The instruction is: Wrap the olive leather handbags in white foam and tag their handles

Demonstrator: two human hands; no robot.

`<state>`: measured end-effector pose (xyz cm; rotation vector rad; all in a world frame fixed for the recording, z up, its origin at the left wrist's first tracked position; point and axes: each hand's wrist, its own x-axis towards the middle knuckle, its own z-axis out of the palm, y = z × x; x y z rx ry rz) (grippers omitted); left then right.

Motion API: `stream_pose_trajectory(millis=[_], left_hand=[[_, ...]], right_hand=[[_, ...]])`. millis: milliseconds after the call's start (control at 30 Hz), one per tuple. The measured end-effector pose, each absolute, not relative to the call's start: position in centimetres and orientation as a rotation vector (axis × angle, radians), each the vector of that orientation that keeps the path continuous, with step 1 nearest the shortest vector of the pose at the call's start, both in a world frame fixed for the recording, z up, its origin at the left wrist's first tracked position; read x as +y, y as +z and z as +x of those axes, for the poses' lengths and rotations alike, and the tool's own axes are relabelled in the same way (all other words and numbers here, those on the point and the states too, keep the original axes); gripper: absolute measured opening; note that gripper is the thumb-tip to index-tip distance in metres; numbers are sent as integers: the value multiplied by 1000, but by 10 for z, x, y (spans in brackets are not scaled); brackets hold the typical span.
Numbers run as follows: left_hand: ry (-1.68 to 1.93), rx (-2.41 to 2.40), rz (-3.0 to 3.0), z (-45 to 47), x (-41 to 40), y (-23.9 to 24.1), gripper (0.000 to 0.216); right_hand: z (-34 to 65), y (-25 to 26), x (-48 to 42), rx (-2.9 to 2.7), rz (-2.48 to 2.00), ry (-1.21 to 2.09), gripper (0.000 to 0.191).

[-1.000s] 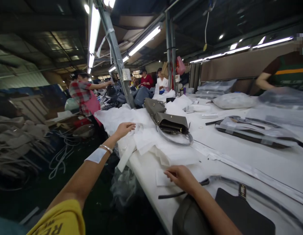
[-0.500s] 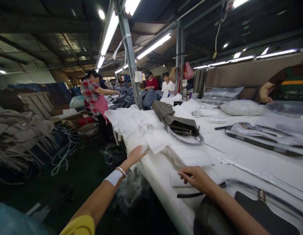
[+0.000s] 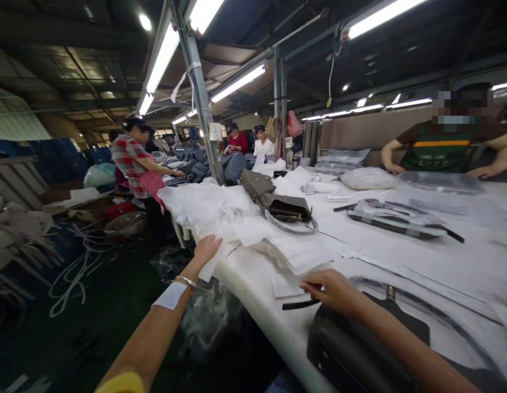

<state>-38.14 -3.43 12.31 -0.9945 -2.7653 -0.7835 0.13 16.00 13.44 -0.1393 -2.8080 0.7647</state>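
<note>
Just below the right hand (loosely curled, any hold unclear) lies a dark bag.

a bag workshop: tube lights at upper left, a steel post near upper centre, a white worktable at right bearing dark bags, aproned co-workers at left and upper right.

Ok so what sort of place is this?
Most likely a bag factory or packing workshop: dark handbags and loose white sheets lie on a big white table, and several people are around under rows of tube lights.
</note>
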Motion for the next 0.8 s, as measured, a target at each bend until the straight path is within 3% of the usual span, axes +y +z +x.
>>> stream_pose_trajectory(millis=[133,267,400,467,633,800], left_hand=[[-1123,-2659,-959,-368,-43,171,31],[-1587,-2488,-1239,-314,-14,196,42],[-1978,-2284,-1701,-210,42,189,51],[-2061,-2191,-1894,-150,64,177,48],[-2072,-2011,-2012,-75,102,149,42],[-1989,-2214,-1604,-141,78,115,57]], right_hand=[[28,113,156,-2680,-245,847,41],[40,92,148,-2201,-456,1255,40],[36,89,154,-1792,-267,1641,70],[36,90,156,-1650,-241,1726,75],[53,84,167,-1354,-579,1666,44],[113,101,217,-772,-658,1304,45]])
